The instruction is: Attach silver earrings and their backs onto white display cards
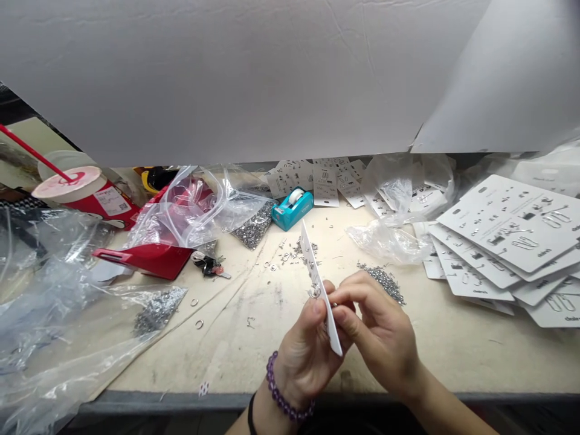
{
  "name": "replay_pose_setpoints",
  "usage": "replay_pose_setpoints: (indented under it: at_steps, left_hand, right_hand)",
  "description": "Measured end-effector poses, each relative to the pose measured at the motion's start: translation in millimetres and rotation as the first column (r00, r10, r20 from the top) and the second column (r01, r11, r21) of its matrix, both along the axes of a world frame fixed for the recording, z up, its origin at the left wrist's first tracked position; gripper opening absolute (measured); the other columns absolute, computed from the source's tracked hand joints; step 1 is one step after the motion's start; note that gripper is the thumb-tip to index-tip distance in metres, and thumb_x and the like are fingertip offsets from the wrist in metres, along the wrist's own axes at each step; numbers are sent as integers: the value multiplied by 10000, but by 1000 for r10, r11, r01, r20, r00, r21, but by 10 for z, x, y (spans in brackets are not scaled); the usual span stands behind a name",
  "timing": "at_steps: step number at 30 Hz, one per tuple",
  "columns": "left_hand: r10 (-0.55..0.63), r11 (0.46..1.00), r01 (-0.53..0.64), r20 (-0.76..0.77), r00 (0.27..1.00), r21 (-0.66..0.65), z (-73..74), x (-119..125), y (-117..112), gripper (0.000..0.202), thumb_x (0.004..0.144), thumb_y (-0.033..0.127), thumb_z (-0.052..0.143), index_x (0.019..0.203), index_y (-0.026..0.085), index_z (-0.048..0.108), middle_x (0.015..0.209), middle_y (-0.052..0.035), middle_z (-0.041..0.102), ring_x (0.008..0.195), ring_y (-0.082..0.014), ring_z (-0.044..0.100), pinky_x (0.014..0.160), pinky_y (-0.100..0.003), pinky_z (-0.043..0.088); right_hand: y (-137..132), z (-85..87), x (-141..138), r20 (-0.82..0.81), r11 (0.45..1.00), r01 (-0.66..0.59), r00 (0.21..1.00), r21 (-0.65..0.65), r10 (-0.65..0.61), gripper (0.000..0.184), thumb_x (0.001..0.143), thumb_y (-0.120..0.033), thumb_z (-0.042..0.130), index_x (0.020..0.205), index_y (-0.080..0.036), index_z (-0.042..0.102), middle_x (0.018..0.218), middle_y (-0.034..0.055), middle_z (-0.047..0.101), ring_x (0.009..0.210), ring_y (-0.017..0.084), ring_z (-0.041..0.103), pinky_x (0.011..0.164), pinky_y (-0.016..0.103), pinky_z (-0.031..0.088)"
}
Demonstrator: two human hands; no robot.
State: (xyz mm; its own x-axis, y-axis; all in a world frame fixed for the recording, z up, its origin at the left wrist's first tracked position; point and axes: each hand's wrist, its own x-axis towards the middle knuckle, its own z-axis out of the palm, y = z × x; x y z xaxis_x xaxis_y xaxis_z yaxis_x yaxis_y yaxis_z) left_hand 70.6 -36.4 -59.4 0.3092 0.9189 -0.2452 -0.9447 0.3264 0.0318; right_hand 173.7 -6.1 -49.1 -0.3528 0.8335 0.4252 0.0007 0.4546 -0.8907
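My left hand (304, 350), with a purple bead bracelet at the wrist, grips a white display card (317, 279) held edge-on and upright above the table. A small metal ring (314, 292) sits on the card by my left thumb. My right hand (378, 326) presses in from the other side of the card, fingers pinched at the same spot; what they pinch is too small to make out. A heap of small metal pieces (387, 281) lies on the table just behind my right hand.
A stack of filled white cards (507, 241) lies at the right. A teal tape dispenser (292, 208), more cards and clear bags (394, 238) sit at the back. Left are a red scoop (149, 258), a red cup (86, 193), keys (209, 264) and bags of metal parts (158, 308).
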Motion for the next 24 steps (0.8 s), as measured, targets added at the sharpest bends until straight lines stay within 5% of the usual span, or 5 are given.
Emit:
replay_pose_setpoints:
  at_steps: [5,10,16,24]
  left_hand:
    - [-57,998,58,19,998,-20,-39,-30,-14,217,606,139,752,776,138,618,695,27,610,553,-9,557,554,-70,467]
    - [-120,992,118,-31,992,-52,-49,-95,-21,257,578,135,763,755,127,576,717,16,602,642,-46,582,573,-93,469]
    - [-55,998,56,215,975,2,72,-220,-24,380,579,79,753,796,172,456,601,84,524,519,-2,503,513,-87,404]
    - [-71,997,71,100,992,0,72,-111,-59,366,589,115,760,824,166,486,663,57,550,579,-5,529,530,-72,401]
  right_hand:
    - [30,26,86,118,995,-99,988,2,98,106,822,-140,514,890,-220,527,831,2,512,793,111,518,692,227,457]
    - [57,72,114,214,983,-185,960,11,178,107,830,-136,479,906,-210,495,848,16,495,778,114,512,676,232,457]
    - [42,56,163,104,993,-115,988,-8,115,54,829,-149,477,808,-197,492,748,8,491,710,124,491,634,263,436]
    - [-9,79,19,-150,985,-35,989,-166,10,118,765,-141,622,818,-242,650,721,-10,555,682,102,544,614,230,473]
